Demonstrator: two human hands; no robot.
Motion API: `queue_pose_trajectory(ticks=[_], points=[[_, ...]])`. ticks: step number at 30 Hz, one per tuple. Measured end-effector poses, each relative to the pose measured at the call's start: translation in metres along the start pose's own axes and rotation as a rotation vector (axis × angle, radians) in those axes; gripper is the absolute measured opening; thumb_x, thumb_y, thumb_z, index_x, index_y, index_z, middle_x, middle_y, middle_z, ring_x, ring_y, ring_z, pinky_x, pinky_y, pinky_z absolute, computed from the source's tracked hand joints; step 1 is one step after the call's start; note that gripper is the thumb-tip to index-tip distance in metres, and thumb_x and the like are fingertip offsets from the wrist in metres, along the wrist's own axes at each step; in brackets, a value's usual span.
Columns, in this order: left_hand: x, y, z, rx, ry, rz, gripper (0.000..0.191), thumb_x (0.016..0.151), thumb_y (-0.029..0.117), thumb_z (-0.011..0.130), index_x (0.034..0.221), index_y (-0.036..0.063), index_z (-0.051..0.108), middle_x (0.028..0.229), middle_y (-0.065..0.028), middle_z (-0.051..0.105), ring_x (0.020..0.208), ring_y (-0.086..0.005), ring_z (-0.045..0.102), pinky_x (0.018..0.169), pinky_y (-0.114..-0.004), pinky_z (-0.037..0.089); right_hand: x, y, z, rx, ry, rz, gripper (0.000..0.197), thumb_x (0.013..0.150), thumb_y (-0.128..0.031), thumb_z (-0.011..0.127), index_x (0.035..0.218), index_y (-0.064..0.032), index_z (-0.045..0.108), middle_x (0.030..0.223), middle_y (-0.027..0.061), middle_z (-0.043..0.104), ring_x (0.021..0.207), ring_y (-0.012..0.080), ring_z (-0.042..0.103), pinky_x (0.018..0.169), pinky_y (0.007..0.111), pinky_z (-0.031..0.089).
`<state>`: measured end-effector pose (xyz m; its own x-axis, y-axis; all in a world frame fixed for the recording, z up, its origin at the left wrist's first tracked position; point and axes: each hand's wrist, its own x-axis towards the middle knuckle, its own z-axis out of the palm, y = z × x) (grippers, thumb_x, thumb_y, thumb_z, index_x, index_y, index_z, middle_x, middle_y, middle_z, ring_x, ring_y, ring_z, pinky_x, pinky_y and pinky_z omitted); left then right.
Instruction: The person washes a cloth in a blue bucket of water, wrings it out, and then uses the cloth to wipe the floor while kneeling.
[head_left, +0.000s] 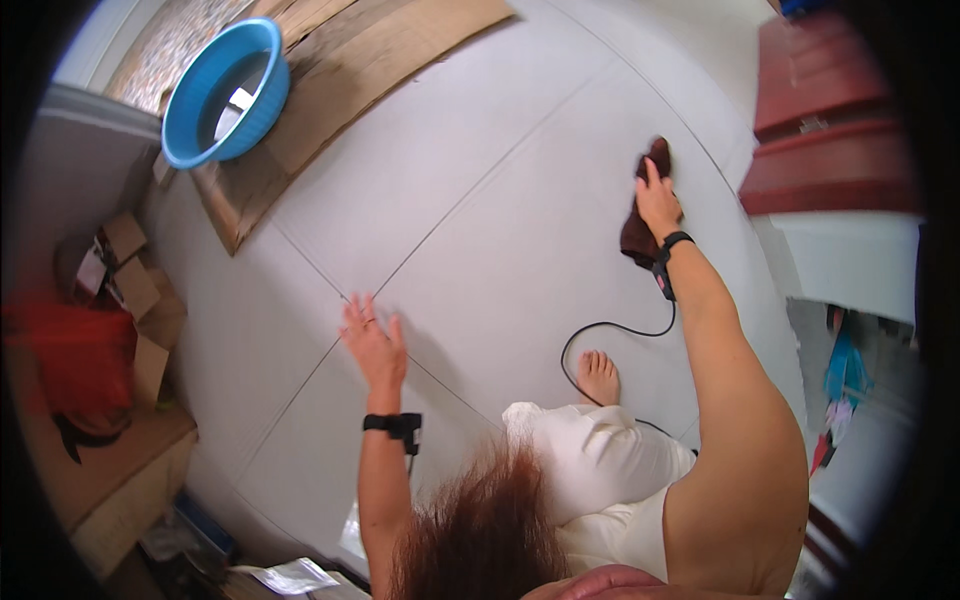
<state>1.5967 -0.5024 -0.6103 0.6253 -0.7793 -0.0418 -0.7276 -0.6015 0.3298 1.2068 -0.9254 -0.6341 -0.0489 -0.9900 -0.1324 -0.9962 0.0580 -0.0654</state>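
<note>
A dark brown cloth (639, 238) lies bunched on the grey tiled floor (480, 225). My right hand (658, 199) presses on its middle, fingers pointing away from me; whether they grip it cannot be told. Out over the floor to the left, my left hand (375, 341) holds nothing, its fingers spread, with a ring on one finger. Both wrists wear black straps with small devices, and a black cable (592, 326) runs from the right one. At the upper left a blue plastic basin (277, 82) holds what looks like water.
Flattened cardboard (352, 97) lies beneath and beside the basin. Dark red wooden furniture (825, 172) stands at the upper right. Cardboard boxes (142, 289) and a red bag (86, 360) are at the left. My bare foot (598, 375) rests near the cable.
</note>
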Motion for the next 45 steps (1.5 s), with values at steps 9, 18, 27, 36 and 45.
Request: queue_pose_trajectory(ticks=[9, 18, 27, 36, 45], points=[[-0.014, 0.058, 0.031, -0.067, -0.109, 0.048, 0.067, 0.095, 0.026, 0.062, 0.153, 0.0082, 0.035, 0.162, -0.0153, 0.029, 0.15, -0.0363, 0.023, 0.121, -0.059, 0.016, -0.142, -0.084, -0.057, 0.461, 0.046, -0.53, 0.04, 0.094, -0.023, 0.054, 0.133, -0.0185, 0.053, 0.109, 0.0179, 0.058, 0.095, 0.0428, 0.061, 0.08, 0.053, 0.052], [-0.007, 0.017, 0.039, -0.063, 0.012, 0.002, 0.057, 0.096, 0.018, 0.055, 0.149, 0.0025, 0.038, 0.16, -0.0174, 0.031, 0.148, -0.0355, 0.029, 0.121, -0.055, 0.018, -0.241, -0.246, 0.051, 0.443, -0.212, -1.245, 0.055, 0.079, -0.026, 0.074, 0.132, -0.0312, 0.059, 0.111, 0.0096, 0.053, 0.085, 0.0291, 0.067, 0.062, 0.043, 0.057], [0.032, 0.047, 0.047, -0.124, 0.149, 0.038, 0.057, 0.099, 0.025, 0.053, 0.151, 0.0063, 0.04, 0.159, -0.0148, 0.034, 0.148, -0.0351, 0.028, 0.122, -0.055, 0.015, -0.053, -0.036, 0.004, 0.197, 0.079, -0.301, 0.05, 0.089, -0.018, 0.06, 0.139, -0.0223, 0.055, 0.111, 0.0166, 0.06, 0.105, 0.0375, 0.059, 0.09, 0.049, 0.051], [0.035, 0.05, 0.057, -0.027, 0.102, 0.01, 0.056, 0.096, 0.03, 0.053, 0.149, 0.0129, 0.045, 0.159, -0.0079, 0.038, 0.148, -0.0326, 0.03, 0.123, -0.054, 0.014, -0.132, -0.297, -0.043, 0.557, -0.308, -1.131, 0.052, 0.08, -0.009, 0.062, 0.132, -0.018, 0.06, 0.119, 0.0152, 0.062, 0.108, 0.0367, 0.061, 0.089, 0.044, 0.053], [0.037, 0.054, 0.062, 0.021, 0.077, -0.026, 0.057, 0.093, 0.032, 0.056, 0.147, 0.0141, 0.048, 0.157, -0.0054, 0.042, 0.147, -0.0311, 0.033, 0.122, -0.052, 0.017, -0.154, -0.483, 0.052, 0.417, -0.292, -1.576, 0.043, 0.083, -0.022, 0.064, 0.126, -0.0265, 0.063, 0.112, 0.0175, 0.062, 0.088, 0.0365, 0.068, 0.073, 0.048, 0.057]])
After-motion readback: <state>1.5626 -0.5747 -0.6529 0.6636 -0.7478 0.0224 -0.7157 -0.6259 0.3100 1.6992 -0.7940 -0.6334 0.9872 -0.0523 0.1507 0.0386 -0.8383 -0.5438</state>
